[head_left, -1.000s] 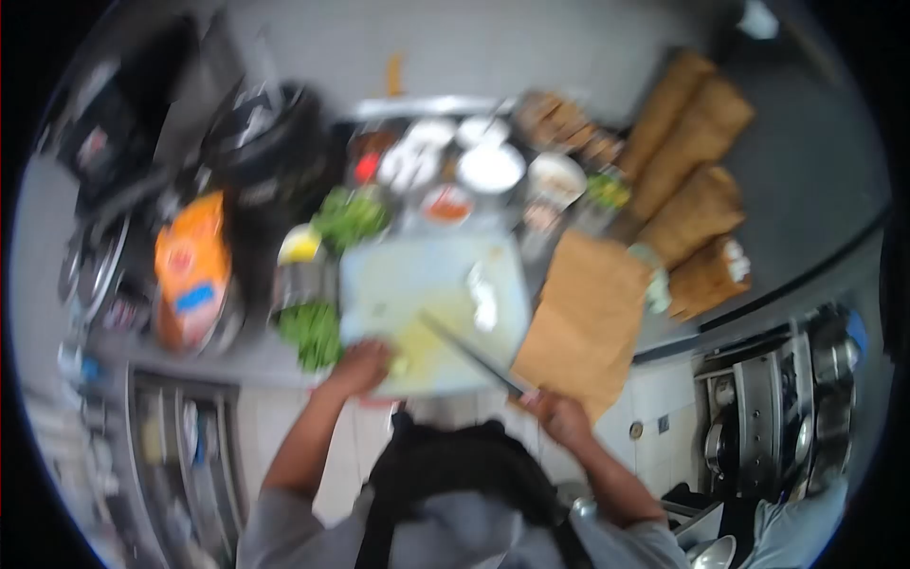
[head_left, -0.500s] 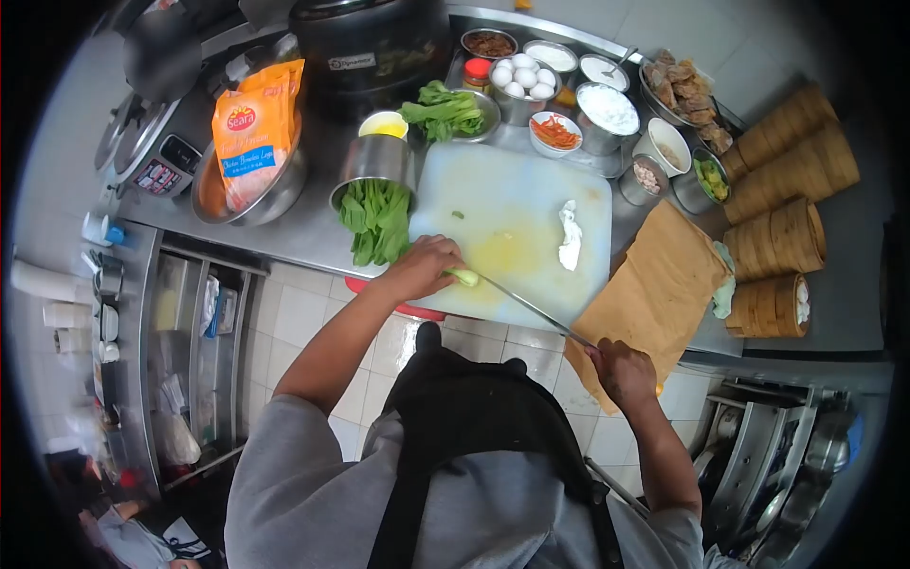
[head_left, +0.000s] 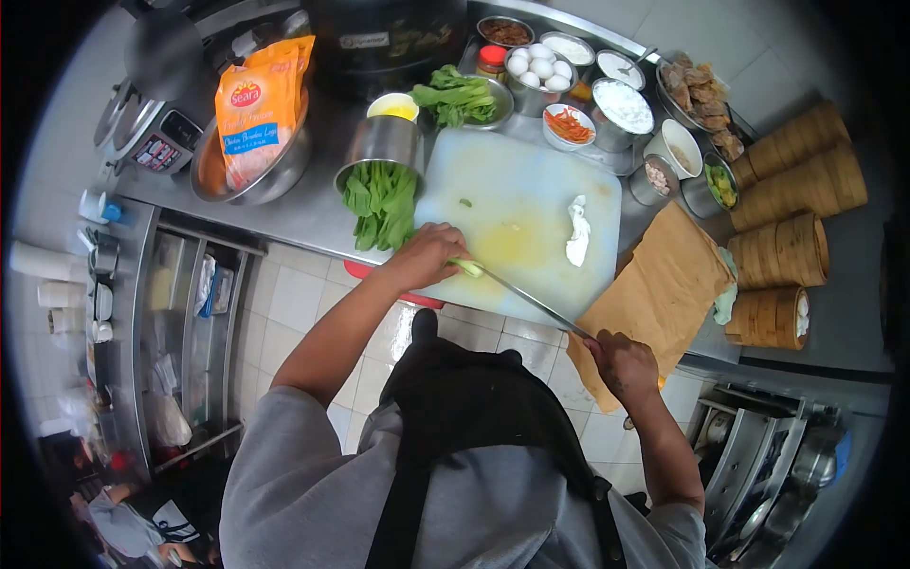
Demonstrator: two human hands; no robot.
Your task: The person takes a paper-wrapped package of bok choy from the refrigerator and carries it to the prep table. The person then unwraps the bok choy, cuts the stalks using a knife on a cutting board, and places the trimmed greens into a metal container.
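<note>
My left hand is closed on a pale green vegetable piece at the lower left of the white cutting board. In my right hand is the handle of a long knife, off the board's lower right corner. The blade slants up and left, its tip at the vegetable piece. A white strip lies on the board's right side, and a small green bit on its left. Leafy greens stick out of a tipped metal pot just above my left hand.
Brown paper lies right of the board, beside bamboo steamers. Behind stand bowls of eggs, white powder and shredded carrot. An orange bag sits in a metal bowl at left. A person shows at lower left.
Over the last second the view has shifted and sharpened. The knife tip has come from the middle of the board to the vegetable piece at my left hand. Since half a second ago the hands have barely moved.
</note>
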